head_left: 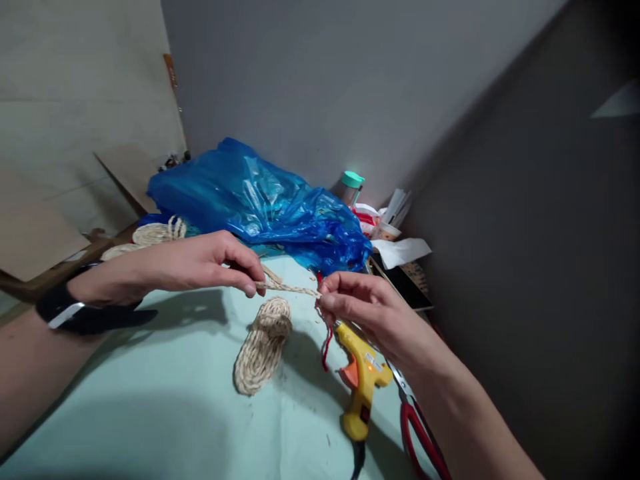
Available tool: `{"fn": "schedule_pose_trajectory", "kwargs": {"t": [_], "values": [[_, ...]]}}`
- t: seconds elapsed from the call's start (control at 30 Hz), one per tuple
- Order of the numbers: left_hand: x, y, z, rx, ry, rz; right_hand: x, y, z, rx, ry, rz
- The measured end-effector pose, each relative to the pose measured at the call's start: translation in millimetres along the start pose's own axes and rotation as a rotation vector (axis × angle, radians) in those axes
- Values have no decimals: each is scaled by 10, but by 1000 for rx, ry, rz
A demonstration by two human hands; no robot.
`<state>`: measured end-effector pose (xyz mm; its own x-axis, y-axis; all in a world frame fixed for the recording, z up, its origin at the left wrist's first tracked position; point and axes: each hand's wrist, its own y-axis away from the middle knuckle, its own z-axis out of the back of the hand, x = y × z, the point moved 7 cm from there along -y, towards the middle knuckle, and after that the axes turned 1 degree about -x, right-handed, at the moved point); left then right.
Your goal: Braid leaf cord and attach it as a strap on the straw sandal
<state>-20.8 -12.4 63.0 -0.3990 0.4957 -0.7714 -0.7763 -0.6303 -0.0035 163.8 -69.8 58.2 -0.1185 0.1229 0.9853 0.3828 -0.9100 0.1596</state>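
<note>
My left hand [200, 267] pinches one end of a short braided jute cord [287, 287] held just above the table. My right hand [365, 307] pinches the cord's other end, together with a red thread [327, 347] that hangs down from my fingers. Both hands are closed in a pinch, and the cord is stretched between them. Directly below the cord, a small slipper woven of jute rope [263, 345] lies on the pale green table cover [150, 400]. A black band [63, 308] sits on my left wrist.
A yellow hot glue gun [361, 380] and red-handled scissors [420, 433] lie under my right forearm. A crumpled blue plastic bag [260, 200] fills the back of the table, with more woven jute pieces [155, 233] to its left. Jars, papers and a dark tablet [405, 283] crowd the far right corner.
</note>
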Motion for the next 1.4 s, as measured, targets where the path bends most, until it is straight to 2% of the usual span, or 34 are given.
{"fn": "schedule_pose_trajectory", "kwargs": {"t": [0.2, 0.33, 0.43, 0.53, 0.67, 0.87, 0.97, 1.07, 1.2, 1.3, 1.4], "values": [[-87, -49, -119, -21, 40, 43, -134, 302, 234, -109, -349, -12], [-264, -22, -237, 4, -7, 8, -186, 453, 305, -188, -421, -1], [-333, 33, -302, 2, -10, 8, -210, 544, 311, -199, -446, 19], [-374, 88, -307, -71, -37, 1, -255, 614, 299, -196, -483, 26], [-520, 140, -305, -172, -117, -84, -325, 692, 265, -209, -521, 37], [-837, 203, -397, -303, -400, -260, -410, 763, 189, -243, -687, 33], [-922, 227, -479, -341, -537, -322, -421, 812, 129, -239, -789, 49], [-915, 247, -555, -353, -621, -362, -432, 888, 44, -253, -893, 36], [-762, 249, -648, -326, -657, -362, -422, 958, -82, -257, -952, -14], [-681, 249, -688, -353, -622, -371, -393, 968, -105, -272, -957, -18], [-704, 261, -722, -401, -635, -412, -345, 961, -80, -294, -939, 2]]}}
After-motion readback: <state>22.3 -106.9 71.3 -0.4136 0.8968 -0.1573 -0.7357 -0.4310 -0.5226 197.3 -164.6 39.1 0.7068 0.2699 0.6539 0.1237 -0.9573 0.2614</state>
